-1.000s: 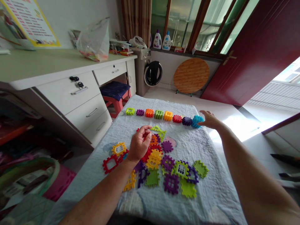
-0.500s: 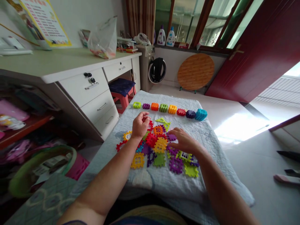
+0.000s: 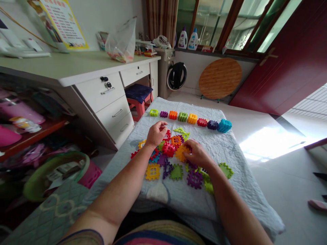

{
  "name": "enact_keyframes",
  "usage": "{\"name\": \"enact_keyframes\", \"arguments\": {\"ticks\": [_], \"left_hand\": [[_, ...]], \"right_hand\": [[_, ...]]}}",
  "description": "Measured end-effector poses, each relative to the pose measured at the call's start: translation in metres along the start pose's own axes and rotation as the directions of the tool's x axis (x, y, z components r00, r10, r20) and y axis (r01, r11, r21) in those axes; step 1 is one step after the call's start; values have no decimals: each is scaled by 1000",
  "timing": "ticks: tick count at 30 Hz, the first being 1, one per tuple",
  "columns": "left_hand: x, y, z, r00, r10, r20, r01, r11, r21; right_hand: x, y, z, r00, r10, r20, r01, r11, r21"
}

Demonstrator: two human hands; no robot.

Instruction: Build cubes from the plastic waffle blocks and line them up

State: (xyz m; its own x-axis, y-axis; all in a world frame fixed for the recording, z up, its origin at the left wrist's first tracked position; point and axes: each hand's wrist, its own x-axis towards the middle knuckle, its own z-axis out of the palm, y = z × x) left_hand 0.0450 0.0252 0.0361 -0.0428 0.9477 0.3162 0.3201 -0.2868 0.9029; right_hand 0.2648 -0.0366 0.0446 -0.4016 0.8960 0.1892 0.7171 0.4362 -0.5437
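Note:
My left hand (image 3: pixel 156 133) hovers over the far left side of a loose pile of plastic pieces, its fingers curled together; whether anything is between them is too small to tell. My right hand (image 3: pixel 198 153) has its fingers on a yellow-orange piece (image 3: pixel 181 153) in the pile. Red pieces (image 3: pixel 168 149) and an orange window piece (image 3: pixel 176 140) lie between the hands. Nearer me are a yellow window piece (image 3: pixel 152 172), a green piece (image 3: pixel 176 172) and a purple piece (image 3: pixel 194 179). A green piece (image 3: pixel 226 170) lies right of my right wrist.
Stacks of pieces sorted by colour, from a lime one (image 3: pixel 153 112) to a blue one (image 3: pixel 224 126), form a row across the far part of the cloth-covered table (image 3: pixel 122 170). A white desk (image 3: pixel 84 68) stands at the left, with a stool (image 3: pixel 138 98) beside it.
My right hand has closed onto the yellow-orange piece, which has shifted and tilted. A green piece now shows right of my right wrist. The whole view has shifted slightly.

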Motion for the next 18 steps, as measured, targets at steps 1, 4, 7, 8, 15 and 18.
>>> {"name": "enact_keyframes", "arguments": {"ticks": [1, 4, 7, 8, 15, 18], "left_hand": [[-1, 1, 0, 1000, 11, 25, -11, 1000, 10], [-3, 2, -1, 984, 40, 171, -52, 997, 65], [-6, 5, -3, 935, 62, 350, -127, 978, 166], [-6, 7, -4, 916, 63, 396, -152, 969, 197], [-10, 20, -14, 818, 3, 576, -188, 947, 261], [-10, 18, -15, 774, -3, 633, -207, 944, 258]], "right_hand": [[-1, 2, -2, 999, 40, -10, -40, 998, 47], [-2, 11, -5, 987, 150, -54, -134, 963, 233], [-2, 25, -6, 966, 229, -118, -153, 878, 454], [-2, 30, -6, 956, 258, -139, -153, 844, 514], [-2, 55, -8, 846, 426, -321, -268, 859, 436], [-3, 57, -11, 789, 429, -440, -350, 902, 253]]}}
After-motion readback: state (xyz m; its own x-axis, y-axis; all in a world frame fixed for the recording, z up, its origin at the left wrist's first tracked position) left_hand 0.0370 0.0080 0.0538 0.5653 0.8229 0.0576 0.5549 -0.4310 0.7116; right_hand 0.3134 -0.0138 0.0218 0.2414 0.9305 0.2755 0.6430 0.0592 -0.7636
